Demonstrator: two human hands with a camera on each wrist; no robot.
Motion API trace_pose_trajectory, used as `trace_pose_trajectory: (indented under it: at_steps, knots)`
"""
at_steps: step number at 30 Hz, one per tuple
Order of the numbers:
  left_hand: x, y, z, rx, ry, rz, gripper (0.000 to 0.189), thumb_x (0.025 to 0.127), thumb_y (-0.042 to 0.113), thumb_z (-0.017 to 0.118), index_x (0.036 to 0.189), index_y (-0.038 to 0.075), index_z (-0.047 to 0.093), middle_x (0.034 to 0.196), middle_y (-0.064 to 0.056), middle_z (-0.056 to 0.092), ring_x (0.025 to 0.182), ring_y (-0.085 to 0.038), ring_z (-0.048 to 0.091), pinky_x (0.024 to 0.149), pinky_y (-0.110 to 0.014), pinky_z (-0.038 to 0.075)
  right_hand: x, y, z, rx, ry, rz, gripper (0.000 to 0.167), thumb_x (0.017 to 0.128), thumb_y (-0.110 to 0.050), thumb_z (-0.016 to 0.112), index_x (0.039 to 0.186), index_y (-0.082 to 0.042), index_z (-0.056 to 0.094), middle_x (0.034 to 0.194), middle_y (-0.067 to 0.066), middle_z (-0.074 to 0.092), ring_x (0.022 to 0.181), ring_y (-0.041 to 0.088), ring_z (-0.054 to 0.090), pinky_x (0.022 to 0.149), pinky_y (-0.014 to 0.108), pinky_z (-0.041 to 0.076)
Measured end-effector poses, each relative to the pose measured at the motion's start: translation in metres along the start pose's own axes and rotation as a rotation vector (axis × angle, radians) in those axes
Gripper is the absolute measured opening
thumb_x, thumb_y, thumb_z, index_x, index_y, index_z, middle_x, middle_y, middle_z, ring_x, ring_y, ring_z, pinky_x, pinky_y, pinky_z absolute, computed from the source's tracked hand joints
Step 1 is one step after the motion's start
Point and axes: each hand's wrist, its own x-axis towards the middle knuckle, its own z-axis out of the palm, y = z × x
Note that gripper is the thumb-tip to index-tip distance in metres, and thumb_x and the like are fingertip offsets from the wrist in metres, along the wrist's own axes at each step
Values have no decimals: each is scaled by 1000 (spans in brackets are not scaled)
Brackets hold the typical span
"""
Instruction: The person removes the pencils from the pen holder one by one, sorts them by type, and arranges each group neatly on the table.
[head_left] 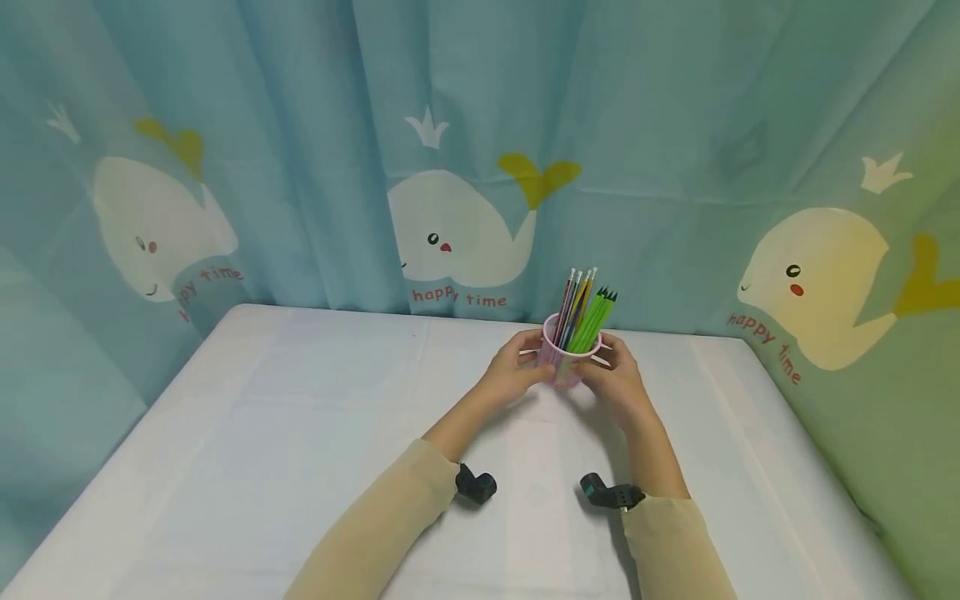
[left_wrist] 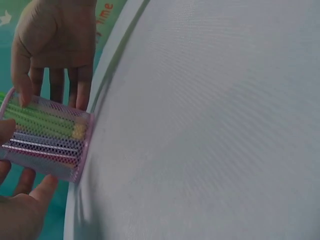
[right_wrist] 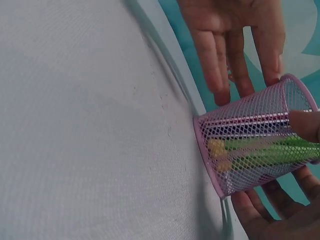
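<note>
A pink mesh pencil cup [head_left: 552, 354] is upright near the back edge of the white table, right of the middle. My left hand [head_left: 508, 372] holds it from the left, and my right hand [head_left: 618, 380] from the right. Both thumbs lie on its near side, with the other fingers around its sides. Bright green pencils [head_left: 592, 322] with dark tips lean right in the cup. Beside them are several thinner pencils [head_left: 576, 305] in mixed colours. Through the mesh, both wrist views show yellowish ends [right_wrist: 217, 148] near the base. Whether the base touches the table cannot be told.
The white-covered table [head_left: 300, 433] stretches to the left and toward me. Right behind its back edge hangs a blue-green curtain [head_left: 637, 125] printed with whales. A small black wrist camera [head_left: 476, 484] sits on my left wrist, another camera [head_left: 609, 493] on my right.
</note>
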Motion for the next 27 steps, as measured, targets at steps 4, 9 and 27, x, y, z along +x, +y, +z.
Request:
trace_pose_trajectory:
  at_steps: [4,9,27]
  knots:
    - [-7,4,-6,-27,-3,-22,60,92,2,68,146,4,42,141,-21,49,134,-37,49,114,-43,41,0,2,2,-17,-44,-23,75,89,-4,68,152,-4,28,151,23,39,138,38,44,111,40,44]
    - [-15,6,-13,-30,-4,-43,59,93,5,68,146,5,43,141,-20,49,134,-37,49,111,-41,45,2,5,4,-15,-76,-43,75,87,-3,69,150,-2,30,150,23,40,138,40,44,115,50,37]
    - [-45,8,-35,-22,12,-73,56,94,8,67,145,7,44,141,-19,49,133,-39,50,107,-42,49,0,6,25,-60,-174,-93,73,85,-3,72,148,-4,34,147,23,44,134,43,48,114,54,37]
